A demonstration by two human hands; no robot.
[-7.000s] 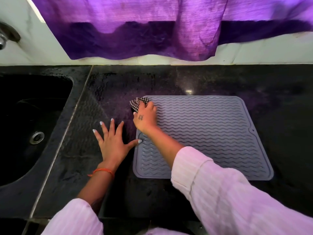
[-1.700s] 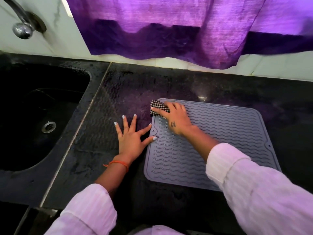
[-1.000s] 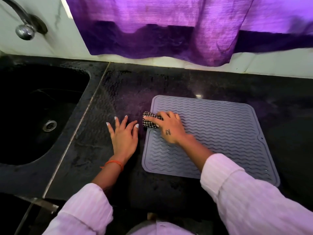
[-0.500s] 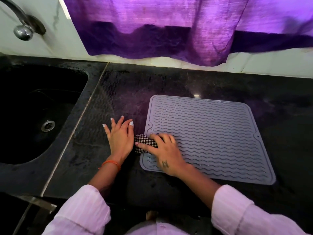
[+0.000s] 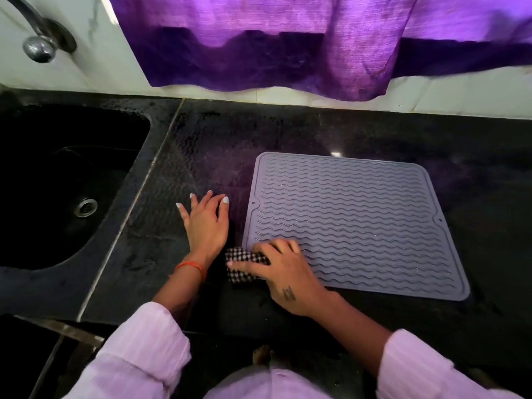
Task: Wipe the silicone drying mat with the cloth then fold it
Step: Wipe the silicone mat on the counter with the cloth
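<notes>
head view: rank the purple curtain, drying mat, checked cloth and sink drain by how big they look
1. purple curtain, cut off by the frame's top edge
2. drying mat
3. checked cloth, partly hidden under the right hand
4. sink drain

The cloth is bunched, so its spread-out size cannot be judged.

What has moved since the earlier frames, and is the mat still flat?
The right hand drew the checked cloth down the mat's left edge, from the far left corner to the near left corner, keeping its grip. The left hand closed its spread fingers and its thumb came off the mat's edge. The drying mat stays flat and unfolded on the counter.
</notes>
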